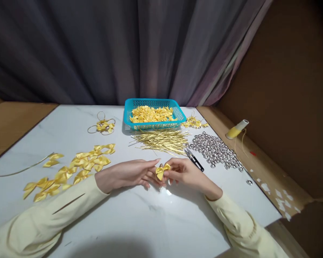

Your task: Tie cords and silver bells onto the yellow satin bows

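Both my hands meet near the middle of the white marble table (140, 222). Between them is a small yellow ribbon bow (161, 171), pinched by the fingertips of my left hand (129, 175) and my right hand (187, 173). A tiny silver bell seems to sit at the bow's top, too small to be sure. Both sleeves are pale yellow.
A teal basket (153, 123) of yellow bows stands at the back. In front lie gold wire ties (161, 140), black snips (195, 160) and a heap of silver bells (215, 150). Loose yellow bows (78, 166) spread to the left. A thread spool (237, 129) lies right.
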Demonstrator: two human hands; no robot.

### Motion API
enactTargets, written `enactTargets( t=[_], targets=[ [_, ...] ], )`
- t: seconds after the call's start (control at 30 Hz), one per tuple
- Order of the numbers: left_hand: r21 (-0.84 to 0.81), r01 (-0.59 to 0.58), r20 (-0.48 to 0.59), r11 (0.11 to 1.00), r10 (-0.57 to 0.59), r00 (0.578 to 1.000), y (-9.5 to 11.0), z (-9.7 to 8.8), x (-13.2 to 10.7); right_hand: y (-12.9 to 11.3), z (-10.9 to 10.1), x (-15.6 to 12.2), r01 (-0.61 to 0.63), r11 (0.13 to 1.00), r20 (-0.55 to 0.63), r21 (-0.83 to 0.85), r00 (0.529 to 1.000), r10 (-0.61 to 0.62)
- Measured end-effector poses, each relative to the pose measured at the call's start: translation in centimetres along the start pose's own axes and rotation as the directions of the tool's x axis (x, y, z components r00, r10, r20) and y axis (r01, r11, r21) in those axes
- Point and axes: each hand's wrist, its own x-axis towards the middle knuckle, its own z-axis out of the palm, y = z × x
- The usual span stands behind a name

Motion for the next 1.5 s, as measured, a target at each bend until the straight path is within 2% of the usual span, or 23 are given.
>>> enactTargets(
  t=[0.07,0.2,0.37,0.47,0.57,0.7,0.8,0.9,1.13,1.23,1.4,1.5],
  targets=[
    [-0.084,0.011,0.023,0.996,-0.009,1.0,-0.2,-0.2,0.2,0.2,-0.1,0.0,0.02,1.0,-0.018,-0.011,1.0,-0.021],
    [-0.147,0.016,0.018,0.989,-0.014,1.0,-0.4,-0.1,0.3,0.7,-0.3,0.0,0.054,0.998,-0.04,-0.028,0.998,-0.056],
    [-0.136,-0.034,-0.004,0.99,0.034,0.999,-0.7,0.0,0.6,0.9,-0.3,0.1,0.041,0.999,-0.105,0.019,0.994,-0.039],
    [-0.105,-0.105,-0.071,0.989,0.098,0.993,-0.6,-0.1,0.7,0.7,-0.5,0.2,0.013,0.988,-0.129,0.153,0.992,0.007],
    [-0.066,-0.165,-0.134,0.984,0.155,0.979,-0.4,-0.2,0.7,0.4,-0.9,0.2,0.006,0.942,-0.131,0.334,0.991,0.04],
    [-0.098,-0.231,-0.172,0.968,0.212,0.962,0.1,0.1,0.4,0.2,-1.3,0.1,-0.009,0.851,-0.07,0.525,0.996,0.054],
    [-0.147,-0.273,-0.161,0.951,0.249,0.955,0.3,0.4,0.3,0.0,-1.4,0.0,-0.029,0.81,-0.015,0.586,0.999,0.046],
    [-0.171,-0.289,-0.124,0.942,0.27,0.955,0.4,0.4,0.2,-0.2,-1.4,-0.1,-0.03,0.803,-0.001,0.595,0.999,0.038],
    [-0.188,-0.24,-0.11,0.953,0.222,0.969,0.1,0.3,0.4,-0.1,-1.1,-0.1,0.004,0.837,0.006,0.546,1.0,-0.008],
    [-0.154,-0.236,-0.107,0.959,0.221,0.969,0.0,0.3,0.5,0.0,-0.8,-0.1,-0.007,0.868,0.023,0.496,1.0,-0.005],
    [-0.078,-0.239,-0.106,0.968,0.23,0.967,0.2,0.3,0.3,-0.1,-0.1,-0.3,0.047,0.936,-0.071,0.349,0.997,-0.024],
    [-0.011,-0.244,-0.113,0.97,0.241,0.964,0.5,0.5,0.0,-0.2,0.1,-0.4,0.077,0.952,-0.073,0.297,0.996,-0.058]
  ],
)
